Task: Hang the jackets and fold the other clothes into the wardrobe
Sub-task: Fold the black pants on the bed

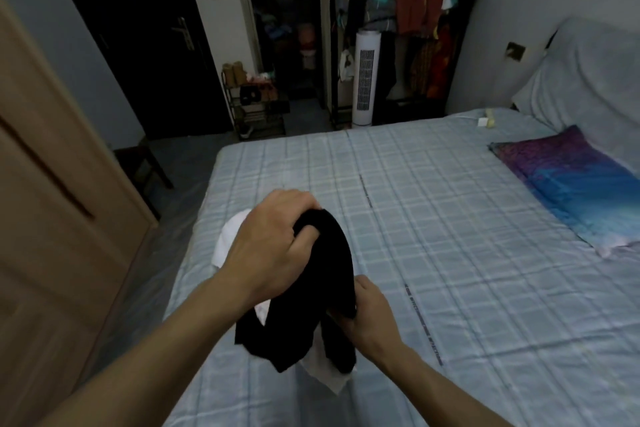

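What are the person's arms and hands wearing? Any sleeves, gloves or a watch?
Nothing that shows. The left hand and right hand have no gloves on, and no rings that I can see. The left forearm and right forearm have no sleeve cuffs, watch or bracelet anywhere down to the picture's bottom edge.

One view only, worn on the head. It stands at the near edge of the bed (450,219) and looks forward and down across it, close above the left hand (273,246), the right hand (370,316) and the black cloth (332,253) they grip. The wide lens takes in a pillow (571,184) at right and, far off in dim light, what seems a clothes rack (461,56).
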A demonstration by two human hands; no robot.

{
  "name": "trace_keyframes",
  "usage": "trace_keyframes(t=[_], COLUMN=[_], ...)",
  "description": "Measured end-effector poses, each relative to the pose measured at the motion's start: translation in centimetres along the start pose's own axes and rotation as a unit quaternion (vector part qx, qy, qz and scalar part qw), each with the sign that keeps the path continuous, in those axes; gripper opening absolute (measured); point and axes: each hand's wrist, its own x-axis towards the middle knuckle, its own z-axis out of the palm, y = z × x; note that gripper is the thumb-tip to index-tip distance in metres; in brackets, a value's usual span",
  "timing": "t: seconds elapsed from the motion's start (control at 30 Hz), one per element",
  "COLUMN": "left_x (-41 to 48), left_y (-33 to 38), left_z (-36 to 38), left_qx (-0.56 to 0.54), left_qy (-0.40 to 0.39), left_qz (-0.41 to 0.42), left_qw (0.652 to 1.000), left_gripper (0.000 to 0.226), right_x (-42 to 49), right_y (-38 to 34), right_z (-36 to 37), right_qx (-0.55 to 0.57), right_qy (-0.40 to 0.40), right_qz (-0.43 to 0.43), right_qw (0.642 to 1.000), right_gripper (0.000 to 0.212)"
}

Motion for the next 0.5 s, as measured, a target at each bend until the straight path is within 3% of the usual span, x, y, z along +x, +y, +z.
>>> trace_keyframes(t=[0.1,0.23,0.5], left_x=[-1.2,-3.5,-5.6], left_y=[1.1,0.9,-1.5], left_z=[-2.6,-5.1,-7.8], left_qx=[0.02,0.088,0.172], left_qy=[0.011,0.013,0.028], left_qz=[0.007,0.01,-0.047], left_qw=[1.0,0.996,0.984], left_gripper=[0.004,0.009,0.018], right_x=[-1.4,-1.7,-0.9], right_y=[0.0,-0.6,-4.7], right_z=[0.6,-1.5,-8.3], right_qx=[0.029,0.042,0.023], right_qy=[0.034,0.058,0.11], right_qz=[0.026,0.066,-0.012], right_qw=[0.999,0.995,0.994], right_gripper=[0.049,0.023,0.042])
